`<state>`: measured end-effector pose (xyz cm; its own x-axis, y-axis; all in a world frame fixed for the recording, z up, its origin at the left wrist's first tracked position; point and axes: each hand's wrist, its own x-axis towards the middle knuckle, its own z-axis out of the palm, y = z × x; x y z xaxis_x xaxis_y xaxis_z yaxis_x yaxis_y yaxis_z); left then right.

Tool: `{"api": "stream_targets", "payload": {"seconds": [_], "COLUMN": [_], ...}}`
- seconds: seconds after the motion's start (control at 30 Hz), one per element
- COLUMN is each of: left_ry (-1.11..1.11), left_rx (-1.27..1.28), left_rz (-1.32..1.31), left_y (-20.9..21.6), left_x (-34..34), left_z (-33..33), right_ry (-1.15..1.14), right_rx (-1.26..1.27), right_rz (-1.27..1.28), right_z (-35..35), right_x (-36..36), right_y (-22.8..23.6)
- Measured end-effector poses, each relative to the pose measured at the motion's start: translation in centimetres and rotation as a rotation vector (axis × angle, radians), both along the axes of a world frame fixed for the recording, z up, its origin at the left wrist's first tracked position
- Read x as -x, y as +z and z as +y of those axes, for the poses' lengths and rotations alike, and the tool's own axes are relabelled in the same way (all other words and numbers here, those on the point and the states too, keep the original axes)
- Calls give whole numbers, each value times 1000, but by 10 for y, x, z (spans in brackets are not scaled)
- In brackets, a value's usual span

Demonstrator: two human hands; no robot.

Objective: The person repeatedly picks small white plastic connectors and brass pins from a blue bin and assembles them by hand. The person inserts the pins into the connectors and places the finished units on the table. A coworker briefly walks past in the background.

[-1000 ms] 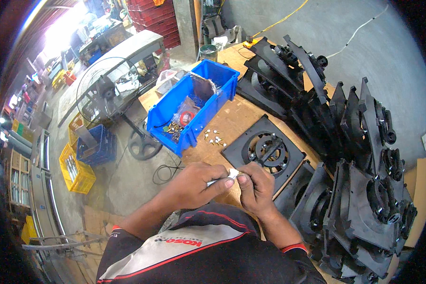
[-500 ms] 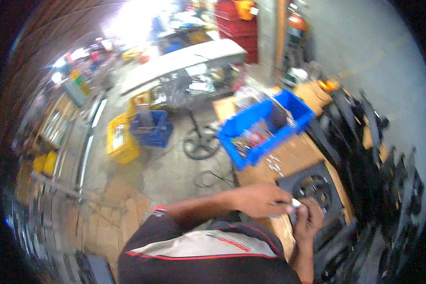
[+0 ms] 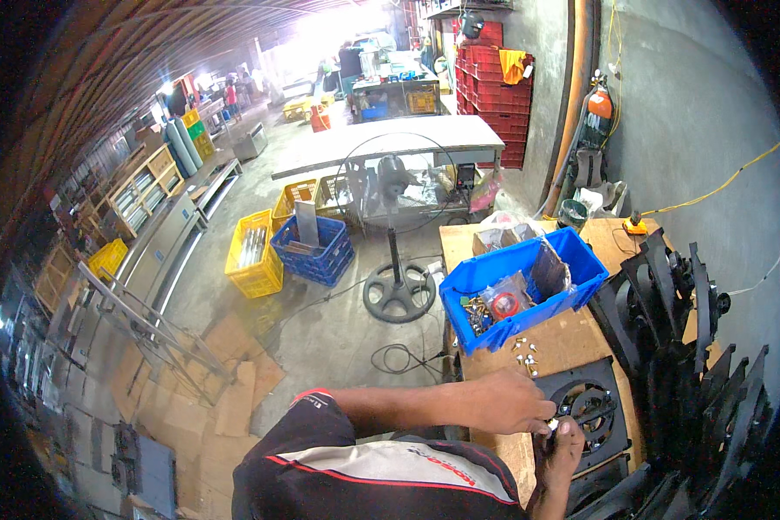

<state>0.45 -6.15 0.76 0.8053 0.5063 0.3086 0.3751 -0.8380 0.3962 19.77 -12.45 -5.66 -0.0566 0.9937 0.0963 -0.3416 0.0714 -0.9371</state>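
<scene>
Bare wooden bench [image 3: 572,344] stands close by, with a grey wall behind it on the right. Nearest are the two hands, which meet over the bench edge. Left hand [image 3: 504,401] has its fingers curled, and right hand [image 3: 563,449] comes from below with its thumb raised; their fingertips seem to pinch together one small white piece [image 3: 553,425], although the exact contact is partly hidden. I judge this piece light and stiff, probably smooth enough to slip, so it is better to take it by its sides, with thumb and forefinger.

Just beyond the hands lies a flat black square panel [image 3: 593,413] with a round opening. Near it, several small white-tipped parts [image 3: 529,357] are scattered, beside a blue bin [image 3: 497,336]. On the right, many black panels [image 3: 659,347] are stacked. Farther away stand a pedestal fan [image 3: 393,176], a white-topped table [image 3: 381,146] and red crates [image 3: 498,104].
</scene>
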Motion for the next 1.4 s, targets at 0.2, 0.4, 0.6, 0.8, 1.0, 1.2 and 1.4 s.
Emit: {"api": "stream_targets", "payload": {"seconds": [0.2, 0.4, 0.6, 0.8, 1.0, 1.2, 1.4], "left_ry": [-48, -59, -17, -93, -89, -65, 16], "left_rx": [-122, 27, 24, -15, -49, -29, -1], "left_rz": [-108, 7, -62, -17, -7, 19, 36], "left_y": [-8, -1, -8, -7, -11, -19, -34], "left_x": [6, 9, 5, 5, 8, 8, 12], "left_z": [2, 1, 2, 4, 6, 7, 8], "right_ry": [-28, -104, 24, 143, -146, -273, -253], "right_rx": [-30, -164, 117, 302, 11, -107, -145], "right_rz": [6, -318, 144, 166, -254, -309, -628], "right_z": [1, 3, -1, -1, 0, -3, 5], "right_x": [6, -2, 9, 1, 12, 18, 19], "right_y": [-4, 3, 9, 9, -2, -12, -17]}}
